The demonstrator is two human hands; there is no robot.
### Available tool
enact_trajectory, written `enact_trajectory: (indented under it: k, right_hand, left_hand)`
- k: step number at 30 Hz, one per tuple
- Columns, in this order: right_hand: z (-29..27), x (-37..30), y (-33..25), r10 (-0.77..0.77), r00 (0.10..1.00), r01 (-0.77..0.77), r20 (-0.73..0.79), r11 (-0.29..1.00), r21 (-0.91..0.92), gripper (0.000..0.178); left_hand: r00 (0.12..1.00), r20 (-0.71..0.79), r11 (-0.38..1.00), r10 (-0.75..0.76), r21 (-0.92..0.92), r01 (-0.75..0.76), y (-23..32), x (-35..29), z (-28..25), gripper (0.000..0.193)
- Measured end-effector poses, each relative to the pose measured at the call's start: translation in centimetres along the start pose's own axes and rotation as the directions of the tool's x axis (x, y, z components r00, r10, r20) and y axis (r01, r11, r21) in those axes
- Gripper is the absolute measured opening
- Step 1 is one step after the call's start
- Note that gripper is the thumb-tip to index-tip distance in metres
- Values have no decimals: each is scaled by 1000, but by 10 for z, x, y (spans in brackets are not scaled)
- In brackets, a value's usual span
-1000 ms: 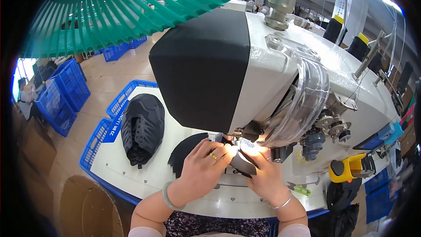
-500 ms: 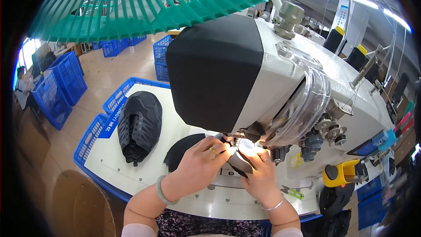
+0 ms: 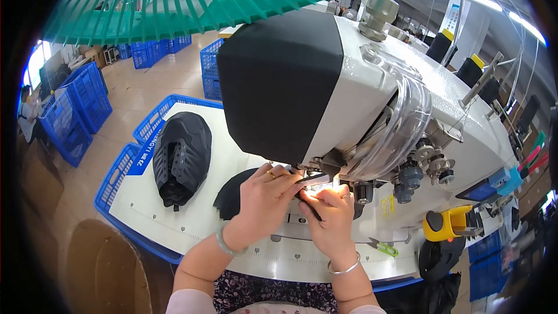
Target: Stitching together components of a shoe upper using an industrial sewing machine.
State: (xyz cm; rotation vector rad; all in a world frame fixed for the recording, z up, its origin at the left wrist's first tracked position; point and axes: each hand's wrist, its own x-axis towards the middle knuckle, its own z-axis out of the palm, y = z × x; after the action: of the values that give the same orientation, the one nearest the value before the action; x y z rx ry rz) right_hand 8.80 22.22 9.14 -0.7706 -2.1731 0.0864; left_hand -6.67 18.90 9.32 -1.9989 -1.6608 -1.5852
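Observation:
Under the needle area of a sewing machine (image 3: 285, 81), both of my hands grip a dark shoe upper piece (image 3: 314, 211), mostly covered by my fingers. My left hand (image 3: 261, 195), with a ring and a pale bangle, pinches its left side. Close beside it, my right hand (image 3: 332, 215) has thumb and fingers closed on the near right side. A lamp lights the fingertips brightly. A black curved piece (image 3: 232, 195) lies partly beneath my left hand; whether it joins the held piece is hidden. Farther left rests a black shoe upper (image 3: 183, 157) on the white table (image 3: 136, 206).
Green-handled thread snips (image 3: 385, 248) and a yellow holder (image 3: 447, 224) are on the right. Blue crates (image 3: 72, 122) stand on the floor at the left, near a cardboard box (image 3: 102, 267). A green slatted cover (image 3: 174, 6) hangs overhead.
My right hand has moved left, closer to my left hand. The grey face of the held piece has turned out of sight, leaving mainly a dark edge showing. The view has shifted slightly.

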Motion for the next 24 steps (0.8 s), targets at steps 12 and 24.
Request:
enact_trajectory:
  k: [12, 24]
  right_hand:
    - [-14, -18, 17, -133, 986, 139, 100, 989, -55, 37]
    - [-10, -19, 21, -146, 986, 155, 82, 982, -106, 41]
  left_hand:
    - [915, 120, 908, 385, 127, -398, -6, -5, -10, 28]
    - [911, 170, 912, 376, 107, -396, -3, 0, -17, 27]
